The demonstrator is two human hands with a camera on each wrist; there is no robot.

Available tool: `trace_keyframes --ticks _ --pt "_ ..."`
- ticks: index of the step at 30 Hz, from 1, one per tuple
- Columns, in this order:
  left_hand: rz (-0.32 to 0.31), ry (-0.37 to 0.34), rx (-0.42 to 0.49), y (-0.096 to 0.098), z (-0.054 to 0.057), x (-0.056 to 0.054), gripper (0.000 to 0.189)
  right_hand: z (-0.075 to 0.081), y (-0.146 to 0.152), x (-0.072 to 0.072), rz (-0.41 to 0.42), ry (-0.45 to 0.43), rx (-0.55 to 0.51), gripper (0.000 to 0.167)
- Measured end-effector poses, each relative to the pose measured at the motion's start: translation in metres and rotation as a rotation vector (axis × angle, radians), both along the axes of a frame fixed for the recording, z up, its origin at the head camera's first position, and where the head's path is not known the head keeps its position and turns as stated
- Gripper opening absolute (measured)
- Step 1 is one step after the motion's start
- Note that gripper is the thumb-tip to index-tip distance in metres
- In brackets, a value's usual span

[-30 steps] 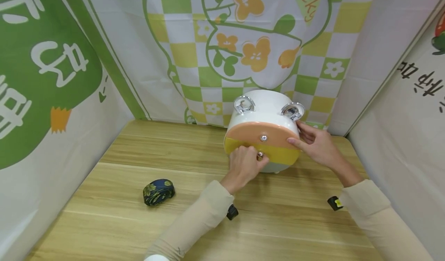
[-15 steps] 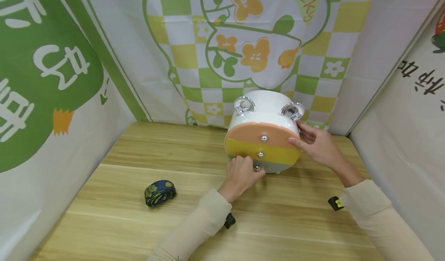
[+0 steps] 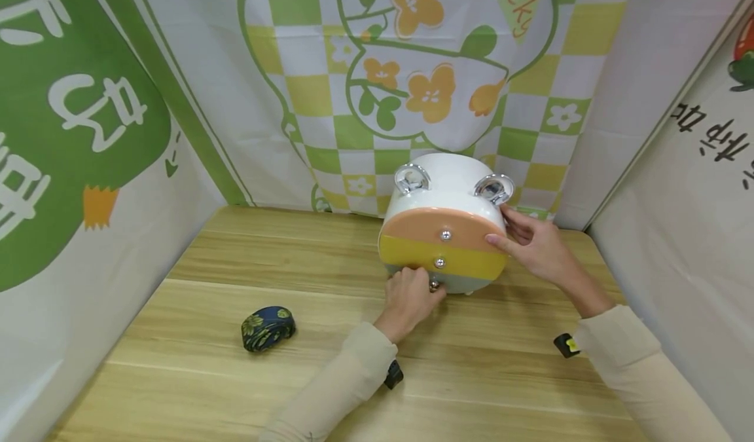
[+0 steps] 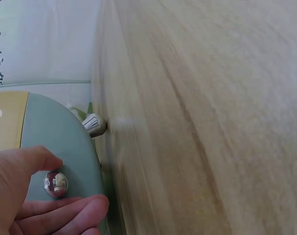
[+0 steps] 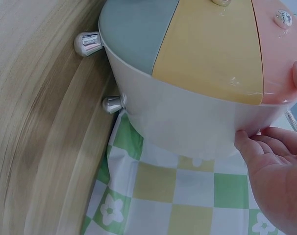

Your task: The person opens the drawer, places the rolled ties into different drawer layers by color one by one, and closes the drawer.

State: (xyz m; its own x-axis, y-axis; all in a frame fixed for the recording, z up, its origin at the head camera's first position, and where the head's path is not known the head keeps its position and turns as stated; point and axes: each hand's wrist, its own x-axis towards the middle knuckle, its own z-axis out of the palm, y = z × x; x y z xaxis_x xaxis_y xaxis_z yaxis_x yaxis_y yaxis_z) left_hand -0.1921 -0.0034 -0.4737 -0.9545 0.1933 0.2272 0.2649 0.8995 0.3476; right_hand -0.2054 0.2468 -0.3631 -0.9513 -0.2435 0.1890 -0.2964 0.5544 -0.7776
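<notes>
A white, rounded drawer box (image 3: 450, 173) with silver ear-like rings stands at the back of the table. Its front has an orange, a yellow and a grey-green drawer (image 3: 471, 285), each with a round silver knob; all three fronts look flush. My left hand (image 3: 406, 301) is at the lowest knob (image 4: 56, 184), thumb on one side and curled fingers on the other, as the left wrist view shows. My right hand (image 3: 538, 249) holds the box's right side, its thumb on the orange drawer (image 5: 281, 58) and its fingers against the white side wall (image 5: 187, 117).
On the wooden table (image 3: 194, 311), a rolled dark-blue necktie (image 3: 268, 329) with yellow-green flowers lies to the left. Small black objects show beside each sleeve. A checked cloth (image 3: 359, 128) hangs right behind the box, and printed cloth walls stand at both sides.
My left hand has moved down from the yellow drawer's knob to the grey-green drawer's knob, staying there over the last half second. My right hand keeps its place on the box.
</notes>
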Motion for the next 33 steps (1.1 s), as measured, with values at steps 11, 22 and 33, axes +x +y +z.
trace_keyframes --ticks 11,22,33 --pt "-0.009 -0.011 0.056 0.0009 -0.0015 -0.0003 0.053 0.0015 -0.0002 0.0007 0.004 -0.001 -0.004 0.079" --pt "-0.011 -0.01 0.052 0.0011 -0.0034 -0.0012 0.051 0.0008 -0.0007 0.0015 -0.011 -0.02 0.011 0.08" --pt "-0.025 -0.008 0.063 0.0011 -0.0042 -0.0017 0.051 0.0011 -0.0016 0.0005 -0.019 -0.02 0.017 0.08"
